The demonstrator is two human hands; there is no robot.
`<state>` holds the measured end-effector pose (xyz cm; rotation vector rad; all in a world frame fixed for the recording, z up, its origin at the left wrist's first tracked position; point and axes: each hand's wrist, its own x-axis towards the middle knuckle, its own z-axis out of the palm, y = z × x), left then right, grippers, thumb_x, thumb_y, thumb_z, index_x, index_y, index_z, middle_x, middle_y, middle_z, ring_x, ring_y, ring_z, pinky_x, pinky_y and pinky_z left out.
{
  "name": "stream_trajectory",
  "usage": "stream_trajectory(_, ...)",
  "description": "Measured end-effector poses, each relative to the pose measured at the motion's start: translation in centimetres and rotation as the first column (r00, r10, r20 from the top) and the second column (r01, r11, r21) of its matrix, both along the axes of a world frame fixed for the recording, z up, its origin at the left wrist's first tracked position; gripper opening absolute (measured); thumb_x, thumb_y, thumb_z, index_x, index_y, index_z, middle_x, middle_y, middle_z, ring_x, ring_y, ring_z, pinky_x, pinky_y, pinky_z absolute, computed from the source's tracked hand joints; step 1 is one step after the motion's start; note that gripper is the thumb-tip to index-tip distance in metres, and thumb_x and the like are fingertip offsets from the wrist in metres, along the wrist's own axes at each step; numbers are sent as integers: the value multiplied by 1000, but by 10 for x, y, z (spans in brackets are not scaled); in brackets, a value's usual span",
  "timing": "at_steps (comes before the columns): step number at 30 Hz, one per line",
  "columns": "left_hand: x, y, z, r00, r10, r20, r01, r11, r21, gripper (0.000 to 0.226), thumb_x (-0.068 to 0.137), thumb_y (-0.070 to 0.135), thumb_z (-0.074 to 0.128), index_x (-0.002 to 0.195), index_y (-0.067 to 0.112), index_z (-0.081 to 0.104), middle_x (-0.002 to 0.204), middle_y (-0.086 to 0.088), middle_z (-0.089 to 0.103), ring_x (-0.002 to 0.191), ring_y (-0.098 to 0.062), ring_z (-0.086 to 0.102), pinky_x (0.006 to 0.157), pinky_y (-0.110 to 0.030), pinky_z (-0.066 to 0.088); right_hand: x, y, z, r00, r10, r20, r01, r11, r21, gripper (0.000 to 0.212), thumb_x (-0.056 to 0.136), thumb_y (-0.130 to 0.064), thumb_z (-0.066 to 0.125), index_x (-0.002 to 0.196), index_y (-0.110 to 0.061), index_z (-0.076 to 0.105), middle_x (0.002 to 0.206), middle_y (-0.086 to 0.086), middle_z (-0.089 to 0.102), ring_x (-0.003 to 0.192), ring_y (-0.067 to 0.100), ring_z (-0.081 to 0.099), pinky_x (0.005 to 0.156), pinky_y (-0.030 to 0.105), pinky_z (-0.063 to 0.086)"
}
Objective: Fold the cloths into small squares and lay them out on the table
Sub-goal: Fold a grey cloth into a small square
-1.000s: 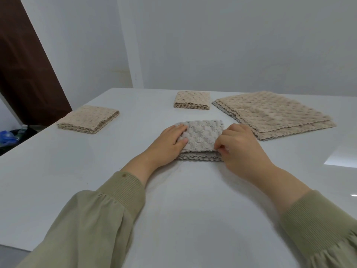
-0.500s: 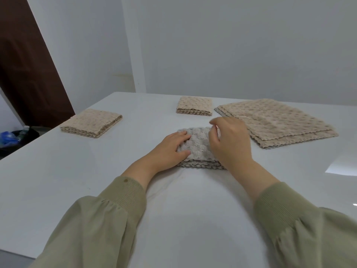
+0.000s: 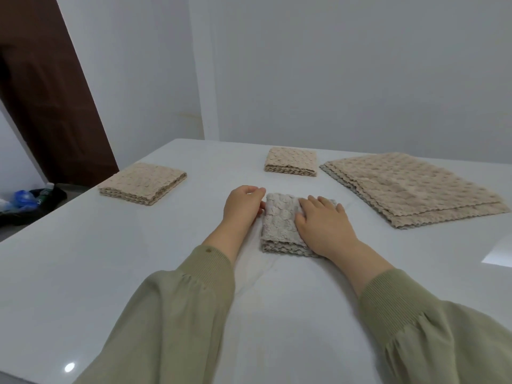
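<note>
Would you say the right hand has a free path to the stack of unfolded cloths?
Probably yes: the right hand lies flat on the grey folded cloth, and only table surface separates it from the stack.

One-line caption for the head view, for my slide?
Right hand flat on the grey folded cloth, left hand at its edge; left square, far square and unfolded stack beyond.

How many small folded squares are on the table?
3: left beige square, far beige square, and grey square under the right hand. Unfolded stack at right not counted. None seems hidden.
</note>
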<state>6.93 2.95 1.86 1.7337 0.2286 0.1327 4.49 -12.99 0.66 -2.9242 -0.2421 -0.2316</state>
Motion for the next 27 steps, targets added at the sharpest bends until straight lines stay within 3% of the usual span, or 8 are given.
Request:
stream_trajectory(3, 7, -6, 3, 998, 59, -16, -60, 998, -29, 22, 80, 31, 63, 75, 10, 63, 63, -2, 65, 54, -20, 56, 63, -32, 47, -2, 0, 1, 999, 10, 31, -9, 1000, -16, 47, 100, -33, 22, 143, -18, 32, 150, 3, 33, 141, 22, 22, 114, 46, 13)
stream_trajectory(5, 14, -9, 1, 997, 81, 0, -81, 996, -25, 20, 74, 31, 67, 68, 13, 59, 64, -6, 62, 57, -21, 54, 60, -32, 45, -2, 1, 1, 999, 13, 37, -12, 999, -33, 48, 100, -33, 22, 144, -18, 32, 151, 3, 31, 141, 22, 21, 114, 46, 13)
stream_trajectory(10, 27, -11, -3, 994, 113, 10, -113, 993, 31, 17, 69, 18, 75, 85, 17, 68, 92, -6, 70, 84, -23, 66, 80, -34, 55, -1, 0, 1, 1000, 5, -3, -5, 999, -49, 50, 100, -34, 19, 147, -19, 25, 157, 3, 18, 145, 22, 13, 116, 47, 8)
stream_trajectory(15, 26, -15, -10, 982, 137, 127, -172, 926, 335, 25, 78, 7, 64, 100, 19, 67, 106, 0, 65, 92, -18, 61, 74, -23, 43, -2, 0, 0, 995, -76, -67, 75, 997, -22, 53, 98, -37, 17, 150, -23, 16, 159, 1, 9, 146, 20, 6, 115, 52, 2)
stream_trajectory(19, 23, -19, -13, 981, 58, 187, -149, 841, 520, 21, 86, 10, 57, 103, 18, 67, 103, -3, 67, 96, -21, 60, 74, -23, 40, -3, -1, 0, 992, -82, -93, 83, 997, 4, 55, 98, -39, 18, 150, -23, 14, 159, 1, 6, 146, 20, 4, 115, 51, 2)
stream_trajectory(24, 1, -13, -5, 879, -68, 473, -165, 886, 433, 22, 93, 10, 48, 102, 12, 69, 107, -1, 65, 104, -15, 55, 87, -19, 38, -11, -1, 4, 988, -126, 94, 117, 988, 100, 51, 98, -32, 25, 147, -17, 26, 158, 6, 15, 145, 22, 12, 116, 49, 6)
stream_trajectory(26, -8, -13, -2, 833, -248, 496, -92, 820, 564, 28, 96, 12, 46, 115, 13, 65, 122, -1, 61, 119, -15, 47, 99, -19, 31, -12, -1, 4, 980, -145, 140, 135, 988, 78, 49, 99, -29, 23, 146, -16, 28, 157, 5, 17, 145, 22, 12, 116, 49, 6)
stream_trajectory(27, -11, -13, -3, 836, -364, 411, -20, 729, 684, 32, 98, 17, 42, 125, 14, 59, 135, -2, 54, 128, -16, 39, 106, -23, 27, -12, -2, 2, 982, -142, 120, 136, 989, 63, 49, 99, -29, 22, 146, -17, 28, 157, 5, 17, 145, 22, 12, 116, 50, 6)
